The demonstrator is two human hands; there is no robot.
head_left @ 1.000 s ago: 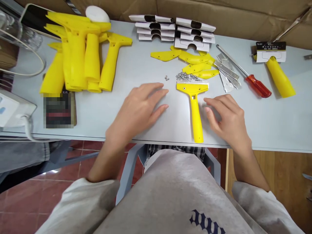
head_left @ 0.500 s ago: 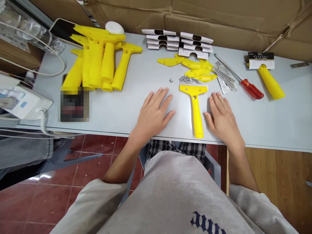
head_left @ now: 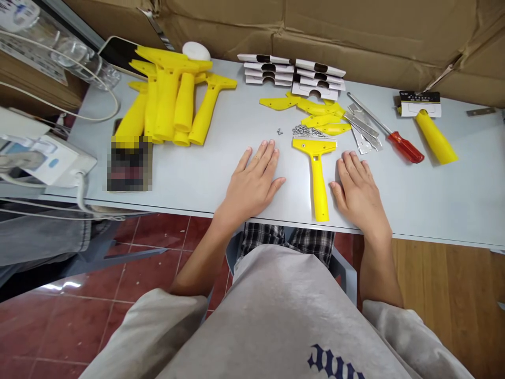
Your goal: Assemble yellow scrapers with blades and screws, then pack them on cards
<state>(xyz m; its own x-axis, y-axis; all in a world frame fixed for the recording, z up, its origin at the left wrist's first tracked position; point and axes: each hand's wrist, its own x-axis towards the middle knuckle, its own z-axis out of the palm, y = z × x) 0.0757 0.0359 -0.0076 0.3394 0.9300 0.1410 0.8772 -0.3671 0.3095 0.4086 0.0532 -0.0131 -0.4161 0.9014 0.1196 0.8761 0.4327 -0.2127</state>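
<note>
My left hand lies flat on the table, fingers stretched out, holding nothing. My right hand also rests flat, its thumb spread. Between the two hands lies a yellow scraper with its head pointing away from me; neither hand touches it. A heap of small screws sits just beyond the scraper head, with loose screws to its left. Past those are yellow plastic cover pieces, and metal blades lie to their right. A red-handled screwdriver lies beyond my right hand.
Several yellow scraper handles are piled at the left, near a pixelated dark object. Folded white cards stand at the back before cardboard boxes. Another scraper with a card on its head lies right. A power strip is far left.
The view has shifted slightly, so the things at the left appear farther right. Both hands stay flat in the same places beside the scraper.
</note>
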